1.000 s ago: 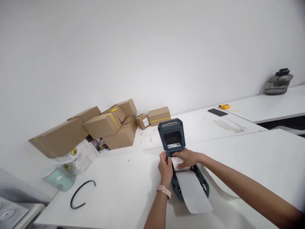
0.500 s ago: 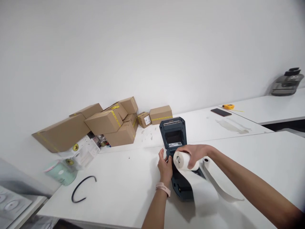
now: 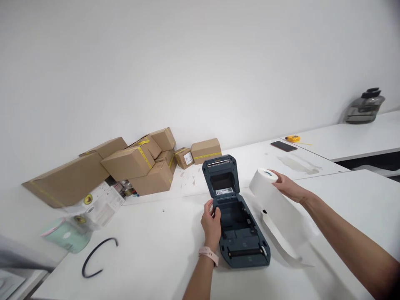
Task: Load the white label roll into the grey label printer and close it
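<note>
A dark blue-grey label printer (image 3: 239,233) stands on the white table with its lid (image 3: 221,177) raised, and its roll bay shows nothing inside. My left hand (image 3: 211,225), a pink band at its wrist, grips the printer's left edge near the hinge. To the right of the printer, my right hand (image 3: 286,185) holds a white label roll (image 3: 265,177) in the air, tilted with one end up. A long loose strip hangs from that roll toward the table. Below it lies a smaller paper roll (image 3: 265,216) with a dark core and an unwound tail.
Cardboard boxes (image 3: 128,162) are piled at the back left. In front of them lie a white package (image 3: 104,204) and a mint-green bag (image 3: 67,235). A black curved cord (image 3: 90,258) rests at left. A phone (image 3: 283,146), a tape measure (image 3: 293,138) and a bottle (image 3: 365,106) are at right.
My right hand has lifted the label roll out of the printer and moved it right, tilting it upright. My left hand stays on the printer's edge. The view has shifted slightly.
</note>
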Motion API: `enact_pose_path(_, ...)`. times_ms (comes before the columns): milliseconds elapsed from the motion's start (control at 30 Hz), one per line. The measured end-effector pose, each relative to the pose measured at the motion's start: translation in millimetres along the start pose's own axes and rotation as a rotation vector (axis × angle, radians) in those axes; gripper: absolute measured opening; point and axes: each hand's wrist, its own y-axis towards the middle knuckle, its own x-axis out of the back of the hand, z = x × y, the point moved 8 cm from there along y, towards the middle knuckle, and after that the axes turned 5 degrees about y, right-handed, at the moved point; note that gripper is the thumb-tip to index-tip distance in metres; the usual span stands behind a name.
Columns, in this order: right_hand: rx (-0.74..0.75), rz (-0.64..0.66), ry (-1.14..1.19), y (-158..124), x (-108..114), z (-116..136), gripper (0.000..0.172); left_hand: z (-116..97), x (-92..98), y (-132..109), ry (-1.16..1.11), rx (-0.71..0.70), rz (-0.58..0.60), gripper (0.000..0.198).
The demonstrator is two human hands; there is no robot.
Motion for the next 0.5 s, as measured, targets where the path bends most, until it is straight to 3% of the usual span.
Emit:
enact_pose_path(233, -0.033, -0.059, -0.133, 29, -5, -48, 0.070, -1, -0.4, 0, 0.000, -0.021, 0.008, 0.035)
enact_pose_path(500, -0.054, -0.030, -0.184, 38, -27, -81, 0.076, 0, -1.8, 1, 0.002, -0.010, 0.020, 0.036)
